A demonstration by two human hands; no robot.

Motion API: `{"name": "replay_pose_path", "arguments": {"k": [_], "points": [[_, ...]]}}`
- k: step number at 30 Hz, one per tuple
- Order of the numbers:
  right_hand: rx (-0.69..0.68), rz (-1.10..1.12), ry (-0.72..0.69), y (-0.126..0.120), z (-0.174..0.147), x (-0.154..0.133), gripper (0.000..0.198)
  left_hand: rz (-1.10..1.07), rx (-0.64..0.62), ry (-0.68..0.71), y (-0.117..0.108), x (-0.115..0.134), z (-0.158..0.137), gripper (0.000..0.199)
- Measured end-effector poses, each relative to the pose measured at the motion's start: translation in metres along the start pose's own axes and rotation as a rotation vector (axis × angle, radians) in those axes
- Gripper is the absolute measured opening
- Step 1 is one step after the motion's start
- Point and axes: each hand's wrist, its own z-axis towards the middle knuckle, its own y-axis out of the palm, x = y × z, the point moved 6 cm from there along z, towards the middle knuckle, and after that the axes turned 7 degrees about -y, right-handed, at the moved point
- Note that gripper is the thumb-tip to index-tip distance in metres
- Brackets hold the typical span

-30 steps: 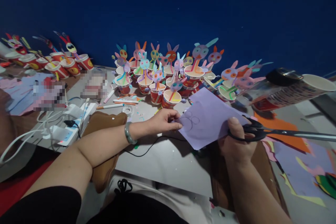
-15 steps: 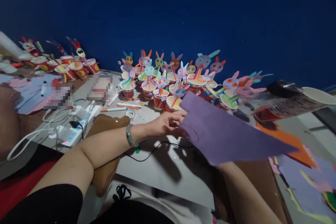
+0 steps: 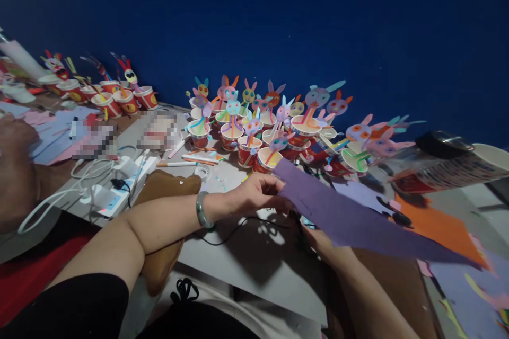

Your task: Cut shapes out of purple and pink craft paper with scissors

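Note:
My left hand [image 3: 262, 193], with a bangle on its wrist, pinches the left edge of a large sheet of purple paper [image 3: 345, 212]. The sheet is held above the table and slopes down to a point at the right. Under and behind the paper is my right hand [image 3: 320, 241], its fingers mostly hidden. Something dark and thin [image 3: 301, 228] lies close to those fingers; I cannot make out what it is. A thin black cord [image 3: 226, 241] runs across the table near my left hand.
Red paper cups [image 3: 249, 153] with several paper rabbit figures stand behind my hands. A cup stack [image 3: 441, 172], orange paper [image 3: 445, 228] and lilac scraps [image 3: 461, 286] lie right. Left are a power strip [image 3: 131, 185], markers [image 3: 177, 164], tape [image 3: 202, 172] and another person's hand [image 3: 16, 143].
The purple sheet has tilted flatter and its tip has dropped to the right, uncovering lilac paper behind it. My right hand shows more below it. The view has shifted slightly.

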Motion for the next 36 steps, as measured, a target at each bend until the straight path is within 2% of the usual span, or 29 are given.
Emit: {"name": "replay_pose_path", "arguments": {"k": [3, 6, 8, 10, 15, 20, 23, 25, 29, 31, 36], "points": [[-0.186, -0.084, -0.033, 0.013, -0.003, 0.005, 0.014, -0.01, -0.001, -0.047, 0.0, -0.004, 0.001, 0.043], [-0.199, -0.077, -0.084, 0.016, -0.002, 0.0, 0.016, -0.006, 0.036, -0.052, -0.002, -0.006, 0.002, 0.041], [-0.104, -0.064, -0.059, 0.011, 0.001, -0.004, 0.021, -0.024, 0.099, -0.021, -0.007, -0.003, 0.002, 0.041], [0.004, -0.022, 0.029, 0.003, 0.003, -0.004, 0.024, -0.062, 0.167, 0.013, -0.012, 0.0, 0.002, 0.039], [0.18, 0.193, 0.192, -0.007, 0.0, 0.007, 0.025, -0.164, 0.225, 0.023, -0.02, 0.003, 0.003, 0.038], [0.416, 0.332, 0.222, -0.015, -0.008, 0.016, 0.028, -0.238, 0.273, 0.05, -0.024, 0.008, 0.003, 0.043], [0.494, 0.374, 0.129, -0.017, -0.011, 0.01, 0.031, -0.264, 0.281, 0.076, -0.025, 0.011, 0.003, 0.039], [0.431, 0.343, 0.05, -0.015, -0.011, 0.003, 0.031, -0.263, 0.285, 0.103, -0.024, 0.013, 0.002, 0.034], [0.108, 0.2, -0.03, 0.003, -0.009, -0.006, 0.034, -0.244, 0.313, 0.137, -0.024, 0.017, 0.001, 0.033], [-0.011, 0.112, -0.053, 0.011, -0.009, -0.009, 0.035, -0.24, 0.335, 0.155, -0.024, 0.018, 0.0, 0.031], [-0.113, 0.036, -0.015, 0.02, -0.006, -0.01, 0.038, -0.283, 0.391, 0.172, -0.028, 0.013, 0.001, 0.029]]}}
